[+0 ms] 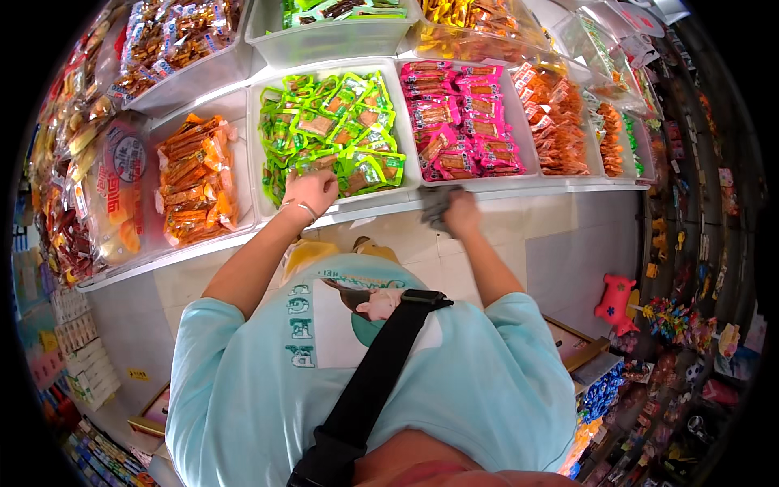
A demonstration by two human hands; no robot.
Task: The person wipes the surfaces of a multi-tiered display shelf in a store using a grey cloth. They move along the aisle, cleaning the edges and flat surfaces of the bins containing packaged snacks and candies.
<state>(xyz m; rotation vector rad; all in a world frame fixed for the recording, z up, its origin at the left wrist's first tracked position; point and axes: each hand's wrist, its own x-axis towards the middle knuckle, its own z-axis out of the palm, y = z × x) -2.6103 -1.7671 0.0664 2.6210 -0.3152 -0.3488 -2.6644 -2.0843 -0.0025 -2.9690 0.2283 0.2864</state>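
My left hand rests over the front edge of a white plastic bin, with its fingers curled against green-wrapped snack packets. Whether a packet is pinched there is hidden. A crumpled grey cloth is held in my right hand, slightly blurred, just in front of the shelf edge. Behind that cloth stands a bin of pink-wrapped snack sticks, laid in two rough columns.
Orange-wrapped snacks fill a bin on the left, beside large bread bags. More orange packets lie to the right. A second row of clear bins rises behind. Dark shelves and a red inflatable toy animal stand at right.
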